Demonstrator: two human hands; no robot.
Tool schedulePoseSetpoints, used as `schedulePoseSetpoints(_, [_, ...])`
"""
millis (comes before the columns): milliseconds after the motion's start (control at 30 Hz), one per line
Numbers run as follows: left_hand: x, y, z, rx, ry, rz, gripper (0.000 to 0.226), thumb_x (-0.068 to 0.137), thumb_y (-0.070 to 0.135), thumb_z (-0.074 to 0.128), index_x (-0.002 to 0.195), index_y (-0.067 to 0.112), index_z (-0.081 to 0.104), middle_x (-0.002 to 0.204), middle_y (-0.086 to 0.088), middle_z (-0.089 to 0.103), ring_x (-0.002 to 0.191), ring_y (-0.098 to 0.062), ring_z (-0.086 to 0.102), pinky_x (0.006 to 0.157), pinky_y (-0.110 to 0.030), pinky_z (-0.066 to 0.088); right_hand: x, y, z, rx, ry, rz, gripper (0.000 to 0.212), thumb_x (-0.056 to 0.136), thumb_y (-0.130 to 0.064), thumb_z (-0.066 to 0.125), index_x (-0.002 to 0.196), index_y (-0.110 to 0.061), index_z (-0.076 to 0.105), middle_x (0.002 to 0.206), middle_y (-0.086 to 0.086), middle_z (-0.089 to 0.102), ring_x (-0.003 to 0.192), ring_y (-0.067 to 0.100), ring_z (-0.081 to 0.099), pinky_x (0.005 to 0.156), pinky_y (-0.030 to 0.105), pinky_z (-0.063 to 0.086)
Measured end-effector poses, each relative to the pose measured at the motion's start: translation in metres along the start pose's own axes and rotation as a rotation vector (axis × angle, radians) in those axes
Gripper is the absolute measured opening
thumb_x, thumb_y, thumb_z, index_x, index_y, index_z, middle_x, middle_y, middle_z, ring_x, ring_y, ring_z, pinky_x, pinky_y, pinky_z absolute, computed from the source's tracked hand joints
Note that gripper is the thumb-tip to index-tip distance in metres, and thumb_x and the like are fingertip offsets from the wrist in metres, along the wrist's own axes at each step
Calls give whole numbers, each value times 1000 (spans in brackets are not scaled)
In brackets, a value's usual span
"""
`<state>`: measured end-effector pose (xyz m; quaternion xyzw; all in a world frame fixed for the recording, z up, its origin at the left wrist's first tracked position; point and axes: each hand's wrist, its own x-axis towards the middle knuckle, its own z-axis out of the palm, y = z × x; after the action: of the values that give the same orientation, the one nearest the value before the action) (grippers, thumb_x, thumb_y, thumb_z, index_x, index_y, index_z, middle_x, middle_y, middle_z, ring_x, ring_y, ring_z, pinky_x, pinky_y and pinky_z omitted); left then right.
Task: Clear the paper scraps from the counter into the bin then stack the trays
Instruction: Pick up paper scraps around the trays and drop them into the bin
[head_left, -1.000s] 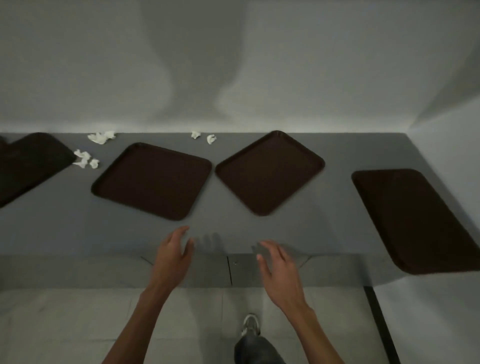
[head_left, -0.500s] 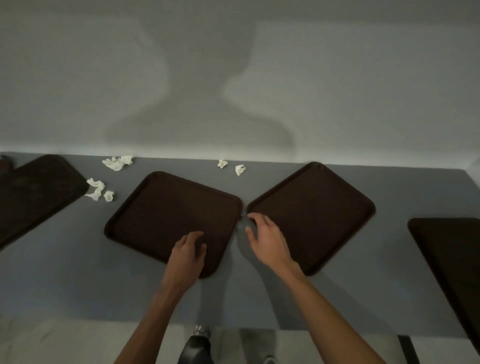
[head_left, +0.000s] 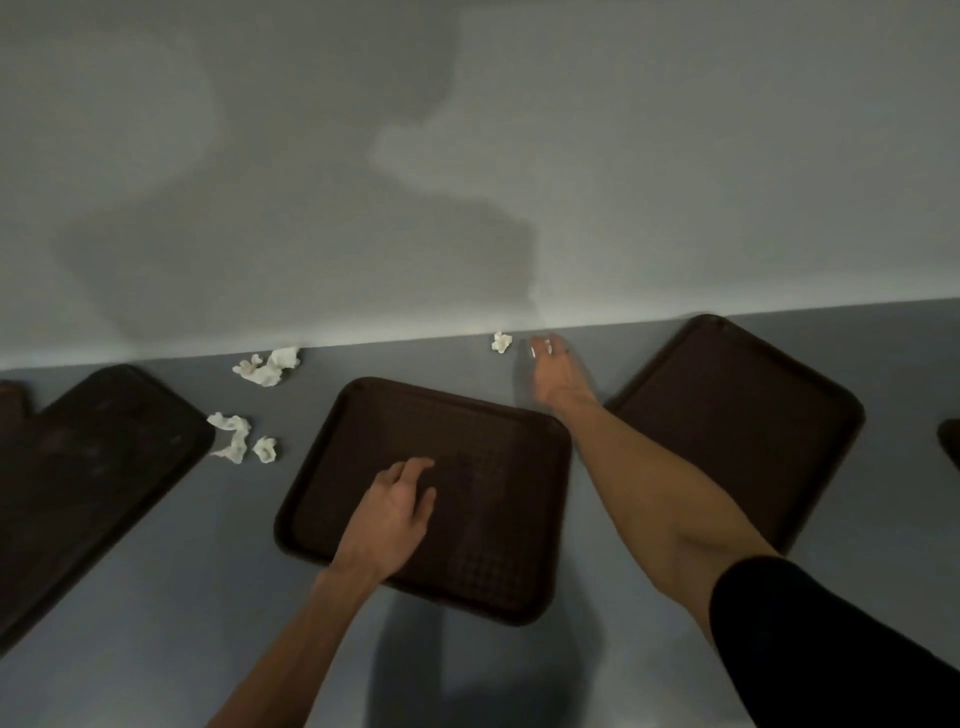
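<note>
Several white paper scraps lie on the grey counter (head_left: 156, 597): a clump by the wall (head_left: 270, 366), a twisted piece (head_left: 234, 434) with a small one (head_left: 265, 449) beside it, and a single scrap (head_left: 501, 342) at the back. My right hand (head_left: 550, 364), blurred, reaches to the wall just right of that single scrap. Its fingers curl over another scrap, with bits of white showing between them. My left hand (head_left: 395, 509) hovers over the middle brown tray (head_left: 493, 545), fingers loosely apart and holding nothing. Another brown tray (head_left: 737, 415) lies to the right, partly under my right forearm.
A third brown tray (head_left: 93, 457) lies at the left, with a sliver of another (head_left: 13, 405) behind it. One more tray edge (head_left: 950, 441) shows at the far right. The wall (head_left: 467, 208) rises directly behind the counter. No bin is in view.
My right hand has moved from between the two trays to the back of the counter, onto one of the two scraps there. The left hand has slid further over the middle tray.
</note>
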<state>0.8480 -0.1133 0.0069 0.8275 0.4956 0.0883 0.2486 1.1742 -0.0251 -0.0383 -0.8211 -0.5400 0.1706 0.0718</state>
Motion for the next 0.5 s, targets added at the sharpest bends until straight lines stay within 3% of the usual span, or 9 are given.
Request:
schedulePoseSetpoints(100, [13, -18, -10, 23, 1, 27, 37, 101, 32, 57, 137, 28, 53, 127, 0, 63, 117, -23, 59, 100, -40, 51, 14, 10, 13, -64, 80, -47, 37, 109, -19, 44, 140, -6, 61, 141, 20, 60, 130, 38, 57, 109, 41, 46])
schedulePoseSetpoints(200, [32, -27, -17, 20, -10, 34, 35, 101, 33, 56, 135, 30, 53, 125, 0, 64, 116, -22, 59, 100, -41, 52, 6, 12, 26, -19, 117, -10, 26, 97, 3, 56, 119, -2, 69, 115, 19, 67, 110, 38, 66, 92, 42, 53])
schedulePoseSetpoints(367, [88, -4, -22, 66, -67, 133, 31, 102, 30, 54, 132, 25, 57, 127, 1, 64, 119, -22, 59, 99, -43, 53, -26, 18, 24, 135, 130, 46, 19, 98, -2, 60, 111, -3, 73, 111, 20, 70, 106, 40, 66, 91, 40, 53])
schedulePoseSetpoints(500, [153, 22, -18, 102, -114, 195, 31, 102, 26, 52, 132, 23, 56, 130, -4, 63, 115, -29, 63, 96, -47, 55, -60, 15, 3, 321, 209, 204, 15, 99, -17, 65, 105, -17, 79, 101, 9, 79, 98, 29, 72, 86, 30, 53])
